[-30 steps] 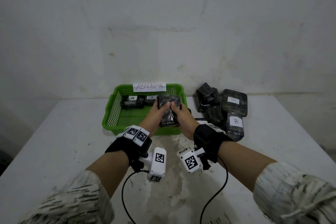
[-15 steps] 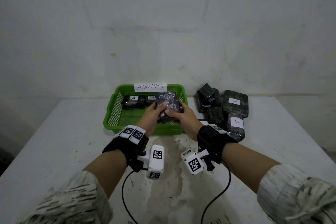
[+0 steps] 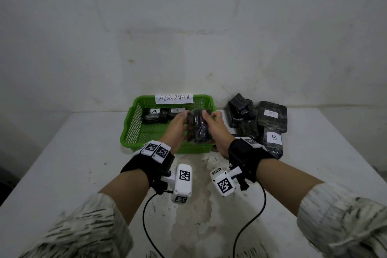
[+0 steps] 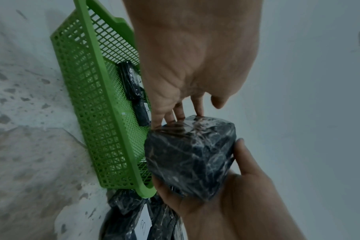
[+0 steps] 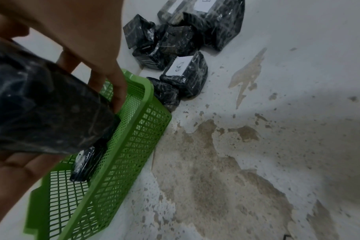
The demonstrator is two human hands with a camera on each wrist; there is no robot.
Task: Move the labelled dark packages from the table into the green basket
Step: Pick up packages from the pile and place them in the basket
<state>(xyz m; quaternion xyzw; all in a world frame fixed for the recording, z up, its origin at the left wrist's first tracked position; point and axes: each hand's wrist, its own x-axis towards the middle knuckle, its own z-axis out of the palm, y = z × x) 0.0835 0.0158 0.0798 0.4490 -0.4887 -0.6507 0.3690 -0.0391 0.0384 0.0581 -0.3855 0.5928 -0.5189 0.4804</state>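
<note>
Both my hands carry one dark plastic-wrapped package over the green mesh plastic basket.

My left hand (image 3: 178, 125) and right hand (image 3: 217, 130) hold the dark plastic-wrapped package (image 3: 198, 128) between them, fingers (image 4: 180, 112) curled round its far end and palms against its sides, because I judge the slippery wrap needs support on both sides. It hangs above the near right part of the green mesh plastic basket (image 3: 134, 125), not yet set down. Two packages labelled "A" (image 3: 155, 114) already lie along the far wall, under the "ABNORMAL" paper sign (image 3: 173, 98), so the near floor is free for this one. The remaining pile of dark packages (image 3: 259, 123), some marked "B", lies on the white stained table (image 3: 62, 163) just right of the basket, close for short reaches.
</note>
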